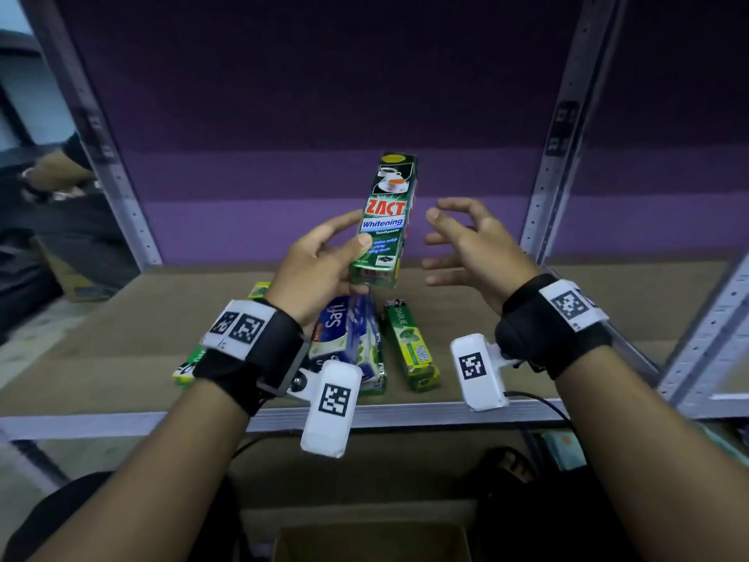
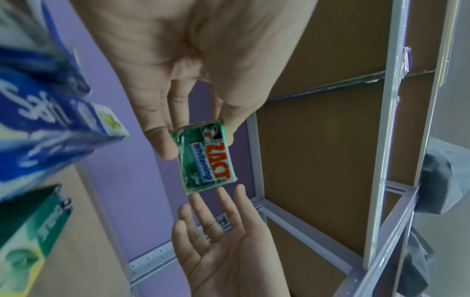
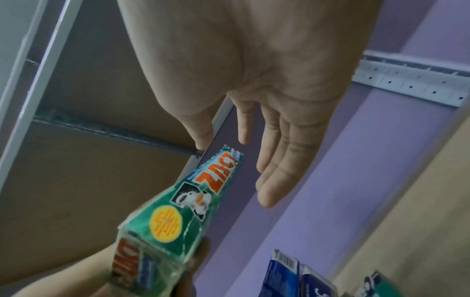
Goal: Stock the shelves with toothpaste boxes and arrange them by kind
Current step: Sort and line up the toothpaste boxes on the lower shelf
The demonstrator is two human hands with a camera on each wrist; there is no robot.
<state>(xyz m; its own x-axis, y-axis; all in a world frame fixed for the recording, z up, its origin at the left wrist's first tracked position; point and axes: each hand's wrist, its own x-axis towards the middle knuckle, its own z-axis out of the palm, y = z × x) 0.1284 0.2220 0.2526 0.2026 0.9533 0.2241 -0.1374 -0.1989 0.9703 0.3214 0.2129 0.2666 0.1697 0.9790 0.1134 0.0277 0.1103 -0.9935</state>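
Note:
My left hand [image 1: 324, 257] grips the lower end of a green ZACT Whitening toothpaste box [image 1: 387, 217], holding it upright above the shelf board [image 1: 121, 338]. In the left wrist view the thumb and fingers of that hand [image 2: 193, 124] pinch the ZACT box [image 2: 208, 158]. My right hand [image 1: 466, 241] hovers just right of the box, fingers spread and relaxed, holding nothing. The right wrist view shows the right hand [image 3: 274, 160] open beside the ZACT box [image 3: 178, 217]. Blue-and-white Salz boxes [image 1: 348, 338] and a green Darlie box [image 1: 409, 342] lie flat on the shelf under my hands.
Another green-yellow box [image 1: 190, 365] lies partly hidden under my left wrist. Grey perforated uprights [image 1: 555, 156] frame the bay, and a purple back panel [image 1: 324, 115] closes it. A cardboard box [image 1: 373, 541] sits on the floor below. Another person's arm [image 1: 52, 172] shows at far left.

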